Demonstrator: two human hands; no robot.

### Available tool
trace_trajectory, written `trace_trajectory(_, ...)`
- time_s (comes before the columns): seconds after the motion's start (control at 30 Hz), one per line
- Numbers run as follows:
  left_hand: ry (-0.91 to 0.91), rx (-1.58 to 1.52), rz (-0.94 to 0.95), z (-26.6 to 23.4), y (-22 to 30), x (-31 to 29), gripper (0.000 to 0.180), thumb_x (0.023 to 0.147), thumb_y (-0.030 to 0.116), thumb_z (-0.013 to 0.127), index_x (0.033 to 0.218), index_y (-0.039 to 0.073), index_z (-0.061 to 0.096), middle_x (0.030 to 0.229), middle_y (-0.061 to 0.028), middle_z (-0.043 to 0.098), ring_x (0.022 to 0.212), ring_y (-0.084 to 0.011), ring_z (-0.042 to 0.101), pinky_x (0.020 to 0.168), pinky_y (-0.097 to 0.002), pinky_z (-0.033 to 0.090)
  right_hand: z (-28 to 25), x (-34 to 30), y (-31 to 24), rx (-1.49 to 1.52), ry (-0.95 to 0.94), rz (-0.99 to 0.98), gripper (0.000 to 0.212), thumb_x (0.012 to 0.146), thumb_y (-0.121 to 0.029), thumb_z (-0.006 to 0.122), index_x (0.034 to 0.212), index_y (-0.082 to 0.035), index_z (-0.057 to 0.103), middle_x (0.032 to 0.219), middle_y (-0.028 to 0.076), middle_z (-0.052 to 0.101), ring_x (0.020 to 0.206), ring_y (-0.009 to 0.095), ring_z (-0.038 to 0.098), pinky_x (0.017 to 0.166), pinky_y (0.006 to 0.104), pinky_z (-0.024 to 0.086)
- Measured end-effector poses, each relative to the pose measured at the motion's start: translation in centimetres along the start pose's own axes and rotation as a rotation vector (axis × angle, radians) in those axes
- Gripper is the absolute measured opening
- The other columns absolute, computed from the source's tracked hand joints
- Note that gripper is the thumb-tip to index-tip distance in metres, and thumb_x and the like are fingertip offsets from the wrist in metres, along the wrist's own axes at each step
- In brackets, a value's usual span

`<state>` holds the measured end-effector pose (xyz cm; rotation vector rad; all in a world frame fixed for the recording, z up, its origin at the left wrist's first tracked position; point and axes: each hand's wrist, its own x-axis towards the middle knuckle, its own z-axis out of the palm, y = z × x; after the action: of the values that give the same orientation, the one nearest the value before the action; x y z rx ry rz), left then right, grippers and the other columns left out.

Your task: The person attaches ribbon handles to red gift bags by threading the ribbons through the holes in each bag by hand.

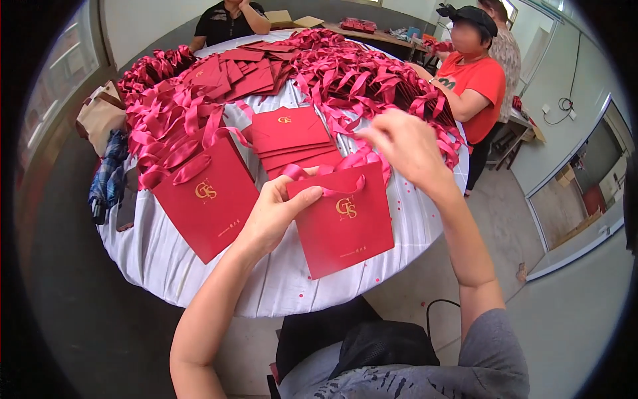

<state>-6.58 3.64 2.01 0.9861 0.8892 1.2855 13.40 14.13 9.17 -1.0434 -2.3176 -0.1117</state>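
Your left hand (272,216) has the red paper bag (342,223) by its top edge — thumb over the front, fingers (292,183) closed on the rim, so that is a firm grip. The bag lies flat on the white tablecloth (279,286), right under your fingertips, gold emblem facing up. Your right hand (405,147) is just above the far corner of the bag, fingers (372,136) pinched shut on the pink ribbon handle (332,174), which loops across the bag's mouth between your two hands. By my reading this one is mid-way: the ribbon is on, but it looks not yet settled flat.

Just left of your left hand lies a second bag (209,199), ribbon already in place — that one looks done. Beyond your fingertips sits a small stack of flat red bags (289,136) with no ribbon showing on top, so those seem to be waiting. Further out, the heaps of ribboned bags (359,76) cover most of the table, which suggests a lot is finished.

None of the bags is opened out; all lie folded flat, so nothing can be seen inside them. At the far rim, two other people (475,83) sit by the piles; a cardboard box (292,20) stands beyond them, contents hidden.
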Motion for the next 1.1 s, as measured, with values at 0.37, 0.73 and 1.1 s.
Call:
trace_trajectory(0.37,-0.029,-0.012,0.044,-0.2,-0.6,-0.3,0.031,0.09,0.01,0.062,0.118,0.0,0.053,0.103,-0.0082,0.064,0.093,-0.0118,0.061,0.083,-0.0262,0.049,3.6,1.7,-0.5,0.622,-0.68,0.079,0.028,0.086,-0.029,0.066,0.09,-0.002,0.071,0.08,0.009,0.065,0.077,0.015,0.061,0.069,0.0291,0.047)
trace_trajectory(0.73,-0.036,0.029,0.039,0.0,-0.3,-0.3,0.037,0.09,0.013,0.062,0.121,-0.003,0.05,0.105,-0.0094,0.062,0.095,-0.012,0.06,0.084,-0.0267,0.049,3.1,3.7,-1.2,0.421,-0.914,0.073,0.044,0.082,-0.044,0.067,0.075,-0.001,0.067,0.065,0.003,0.06,0.06,0.009,0.054,0.055,0.0283,0.042)
trace_trajectory(1.1,-0.087,0.076,0.179,0.3,-0.7,-0.1,0.064,0.089,0.004,0.059,0.145,0.006,0.028,0.136,-0.0121,0.041,0.12,-0.0164,0.046,0.1,-0.0304,0.039,3.9,3.3,-0.7,0.902,-0.84,0.29,0.029,0.071,-0.027,0.08,0.071,-0.003,0.065,0.063,0.002,0.061,0.053,0.008,0.053,0.047,0.0236,0.038)
